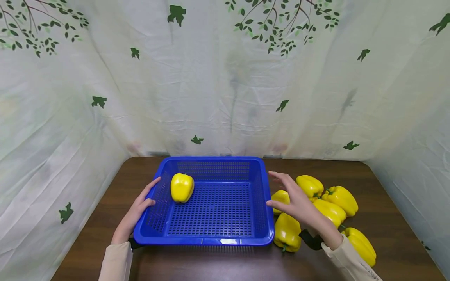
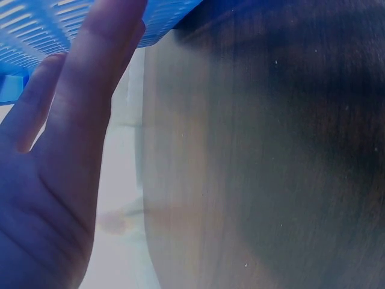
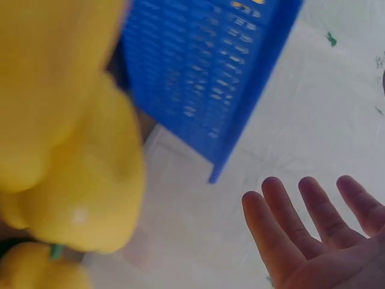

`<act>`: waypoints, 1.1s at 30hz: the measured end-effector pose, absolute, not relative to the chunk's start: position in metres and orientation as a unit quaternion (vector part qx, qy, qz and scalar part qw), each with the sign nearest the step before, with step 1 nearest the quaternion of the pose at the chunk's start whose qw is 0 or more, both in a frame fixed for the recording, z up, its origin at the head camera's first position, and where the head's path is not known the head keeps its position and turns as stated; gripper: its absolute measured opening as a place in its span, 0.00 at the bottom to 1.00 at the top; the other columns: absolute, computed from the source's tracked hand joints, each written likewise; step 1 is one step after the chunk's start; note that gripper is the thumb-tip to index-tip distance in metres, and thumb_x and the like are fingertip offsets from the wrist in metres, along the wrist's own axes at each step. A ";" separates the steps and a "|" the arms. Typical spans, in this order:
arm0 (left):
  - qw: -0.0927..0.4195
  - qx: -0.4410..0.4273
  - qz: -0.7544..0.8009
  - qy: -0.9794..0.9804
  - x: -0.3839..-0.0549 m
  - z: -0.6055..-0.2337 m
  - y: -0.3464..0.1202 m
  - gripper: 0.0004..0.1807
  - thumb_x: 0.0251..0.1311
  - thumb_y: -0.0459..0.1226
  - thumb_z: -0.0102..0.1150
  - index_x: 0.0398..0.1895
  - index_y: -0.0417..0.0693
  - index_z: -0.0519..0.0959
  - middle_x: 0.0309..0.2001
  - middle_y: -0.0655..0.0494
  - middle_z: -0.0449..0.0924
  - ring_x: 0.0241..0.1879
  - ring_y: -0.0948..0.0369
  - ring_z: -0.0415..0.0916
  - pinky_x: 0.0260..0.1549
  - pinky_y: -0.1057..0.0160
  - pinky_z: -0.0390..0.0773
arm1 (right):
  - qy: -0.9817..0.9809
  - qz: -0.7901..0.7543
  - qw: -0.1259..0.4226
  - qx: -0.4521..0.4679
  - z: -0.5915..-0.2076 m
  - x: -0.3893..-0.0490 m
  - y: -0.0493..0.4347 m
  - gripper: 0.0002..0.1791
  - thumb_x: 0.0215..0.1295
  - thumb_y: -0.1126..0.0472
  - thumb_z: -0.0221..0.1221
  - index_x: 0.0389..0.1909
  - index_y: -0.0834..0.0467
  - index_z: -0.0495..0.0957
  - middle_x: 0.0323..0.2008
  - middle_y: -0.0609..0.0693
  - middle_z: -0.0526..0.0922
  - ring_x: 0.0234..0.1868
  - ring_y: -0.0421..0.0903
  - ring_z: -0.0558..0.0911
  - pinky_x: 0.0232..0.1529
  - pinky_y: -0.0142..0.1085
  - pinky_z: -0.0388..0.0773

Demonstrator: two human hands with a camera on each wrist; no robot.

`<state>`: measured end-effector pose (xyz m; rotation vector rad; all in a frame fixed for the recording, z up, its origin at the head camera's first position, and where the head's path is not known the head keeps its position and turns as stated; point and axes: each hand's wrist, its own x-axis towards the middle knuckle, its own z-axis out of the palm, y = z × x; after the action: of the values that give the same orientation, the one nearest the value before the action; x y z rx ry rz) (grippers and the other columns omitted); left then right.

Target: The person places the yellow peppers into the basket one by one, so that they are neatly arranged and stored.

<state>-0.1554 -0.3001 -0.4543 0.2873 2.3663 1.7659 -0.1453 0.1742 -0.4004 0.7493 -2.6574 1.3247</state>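
Pepper (image 1: 182,188) inside blue basket (image 1: 214,210)

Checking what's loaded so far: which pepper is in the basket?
The lone pepper nearest the left hand, in the left part of the basket. The other peppers are outside, to its right, around the right hand.

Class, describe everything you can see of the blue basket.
The blue basket is rectangular and open-topped, apparently plastic, with slotted walls and base and a smooth, shiny, solid rim. It stands upright on the brown table, holding one yellow pepper near its left wall. The left hand touches its left side; the right hand is open at its right, though contact there is unclear. More peppers lie just beyond its right side.
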 end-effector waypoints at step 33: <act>0.084 0.101 0.592 0.795 -0.155 -0.455 -0.300 0.34 0.69 0.32 0.36 0.76 0.58 0.47 0.74 0.41 0.38 0.64 0.37 0.49 0.54 0.39 0.60 | -0.900 0.402 -0.048 0.159 -0.438 -0.074 0.229 0.38 0.61 0.48 0.62 0.67 0.58 0.61 0.59 0.57 0.72 0.52 0.53 0.76 0.48 0.49 0.74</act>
<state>-0.1549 -0.2997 -0.4548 0.3021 2.3712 1.7676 -0.0736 0.2290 -0.4376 0.5142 -2.9193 1.3044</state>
